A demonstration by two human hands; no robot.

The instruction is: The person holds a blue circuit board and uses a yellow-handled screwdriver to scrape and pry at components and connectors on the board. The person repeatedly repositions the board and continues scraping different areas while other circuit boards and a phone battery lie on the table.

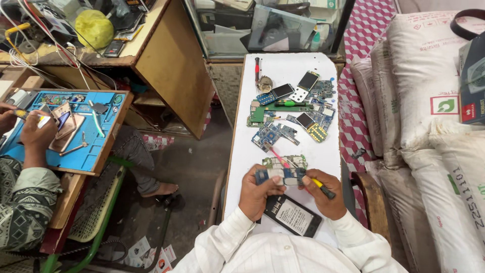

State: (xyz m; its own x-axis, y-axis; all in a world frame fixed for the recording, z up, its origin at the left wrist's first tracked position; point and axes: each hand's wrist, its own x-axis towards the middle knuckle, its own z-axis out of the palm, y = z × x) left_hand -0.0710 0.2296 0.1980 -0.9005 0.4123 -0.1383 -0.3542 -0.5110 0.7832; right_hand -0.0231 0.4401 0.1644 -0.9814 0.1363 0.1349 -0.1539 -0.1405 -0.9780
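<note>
Two hands work at 6 o'clock: left hand [258,194] and right hand [327,194]. One blue board [280,176] sits between them, with one yellow screwdriver [322,187]. One black phone [293,216] lies below. One red screwdriver [256,69] lies at 12 o'clock. One co-worker [25,202] sits at 9 o'clock, at one blue mat [96,136]. One yellow cloth [94,28] lies at 11 o'clock.
</note>
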